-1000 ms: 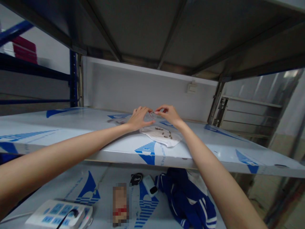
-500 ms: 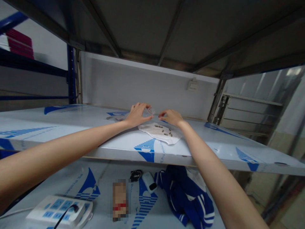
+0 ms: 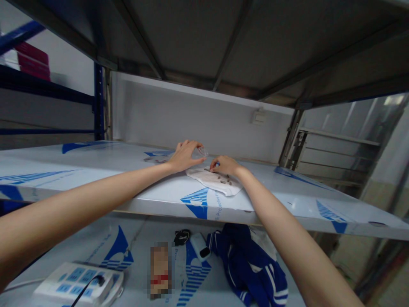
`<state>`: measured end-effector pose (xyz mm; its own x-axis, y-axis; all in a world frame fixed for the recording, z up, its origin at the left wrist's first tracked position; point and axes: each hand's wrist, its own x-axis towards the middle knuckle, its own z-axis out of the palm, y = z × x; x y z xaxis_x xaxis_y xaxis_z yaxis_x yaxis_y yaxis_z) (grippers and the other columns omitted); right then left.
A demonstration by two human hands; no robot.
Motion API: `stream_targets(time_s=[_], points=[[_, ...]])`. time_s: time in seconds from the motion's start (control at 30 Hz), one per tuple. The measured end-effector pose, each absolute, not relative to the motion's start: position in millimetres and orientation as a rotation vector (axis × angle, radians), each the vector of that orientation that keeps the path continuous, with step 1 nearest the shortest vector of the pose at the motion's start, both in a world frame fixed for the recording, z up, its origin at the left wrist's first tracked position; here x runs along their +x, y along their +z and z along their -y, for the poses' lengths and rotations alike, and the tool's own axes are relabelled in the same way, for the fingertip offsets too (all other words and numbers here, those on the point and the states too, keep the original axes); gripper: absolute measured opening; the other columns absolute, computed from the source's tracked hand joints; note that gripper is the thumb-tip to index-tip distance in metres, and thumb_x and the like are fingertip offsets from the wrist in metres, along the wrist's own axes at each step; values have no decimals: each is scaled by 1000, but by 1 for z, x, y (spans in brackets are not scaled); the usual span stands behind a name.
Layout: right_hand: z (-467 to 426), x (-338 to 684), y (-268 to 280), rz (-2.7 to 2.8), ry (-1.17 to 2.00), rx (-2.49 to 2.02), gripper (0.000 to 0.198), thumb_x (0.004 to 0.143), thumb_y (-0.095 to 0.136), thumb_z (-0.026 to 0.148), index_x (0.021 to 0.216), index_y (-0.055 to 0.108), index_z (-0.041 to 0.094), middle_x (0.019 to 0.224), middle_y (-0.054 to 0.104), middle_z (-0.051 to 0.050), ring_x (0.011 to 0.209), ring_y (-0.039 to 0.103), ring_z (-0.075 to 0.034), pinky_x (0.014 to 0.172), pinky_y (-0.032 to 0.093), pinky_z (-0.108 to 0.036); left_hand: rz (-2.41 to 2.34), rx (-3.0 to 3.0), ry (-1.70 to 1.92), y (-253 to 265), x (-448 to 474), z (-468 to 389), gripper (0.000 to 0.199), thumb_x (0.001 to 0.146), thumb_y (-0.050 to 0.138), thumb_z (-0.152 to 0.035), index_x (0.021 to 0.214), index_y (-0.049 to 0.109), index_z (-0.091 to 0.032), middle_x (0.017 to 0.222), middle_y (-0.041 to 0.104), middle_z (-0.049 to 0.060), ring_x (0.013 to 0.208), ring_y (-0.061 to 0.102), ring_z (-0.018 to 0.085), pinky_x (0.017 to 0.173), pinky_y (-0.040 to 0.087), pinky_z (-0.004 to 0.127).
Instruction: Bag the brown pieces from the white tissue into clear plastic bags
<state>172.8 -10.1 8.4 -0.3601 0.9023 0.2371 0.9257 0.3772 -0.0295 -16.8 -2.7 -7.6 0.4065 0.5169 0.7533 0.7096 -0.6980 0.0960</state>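
My left hand (image 3: 185,156) is curved around a small clear plastic container (image 3: 202,152), its thumb stretched out below. Only part of that see-through container shows past the fingers. To the right, my right hand (image 3: 225,164) reaches down with fingertips pinched at a small brown pellet (image 3: 206,169) at the far side of a white cloth or tissue (image 3: 220,189). Several similar brown pellets (image 3: 229,182) lie scattered on this white sheet, close under the right hand. A crumpled clear plastic piece (image 3: 156,158) rests on the shelf behind my left wrist.
The film-covered shelf (image 3: 105,183) has another shelf close overhead (image 3: 191,38). On the level below lie a power strip (image 3: 75,281), a pixelated item (image 3: 159,268), a black small object (image 3: 182,237), a white device (image 3: 200,246) and a blue jacket (image 3: 246,264). A metal post (image 3: 291,136) stands right.
My right hand has come down and slightly left onto the pellets, its fingers closing. My left hand stays nearly in place with the clear container.
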Motion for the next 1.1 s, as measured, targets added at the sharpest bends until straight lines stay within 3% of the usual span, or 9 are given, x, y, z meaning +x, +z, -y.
stream_targets(time_s=[0.17,0.47,0.73,0.9,1.1], points=[[6,176,8,2373,-83,-1568,13,73,63,24,81,71,18,86,70,-5,75,61,-17,66,41,-25,1097,-2456,-1125,-6,-17,6,39,80,55,-42,109,50,-17,113,58,7,108,46,27,90,31,41],[7,159,17,2076,112,-938,11,72,65,22,80,68,15,86,69,-5,74,57,-13,70,40,-25,1046,-2484,-1130,-7,-16,6,37,77,59,-40,106,51,-17,112,58,7,106,47,25,90,32,40],[3,169,16,2008,-35,-1153,21,83,54,29,86,66,12,84,68,-9,70,58,-15,64,41,-26,1081,-2445,-1159,-6,-18,3,40,78,58,-42,108,50,-18,114,58,7,108,47,26,90,31,40],[-4,173,0,2338,-119,-1349,12,77,63,25,86,68,19,94,68,-6,84,61,-18,75,42,-27,1093,-2448,-1156,-5,-18,4,40,79,57,-43,109,51,-18,113,59,6,106,48,26,90,31,40],[-5,161,-10,2429,-168,-1368,15,78,58,19,88,69,17,90,69,-7,81,62,-17,73,42,-25,1084,-2451,-1148,-5,-19,4,39,79,57,-43,108,52,-18,111,59,6,107,47,26,90,31,40]])
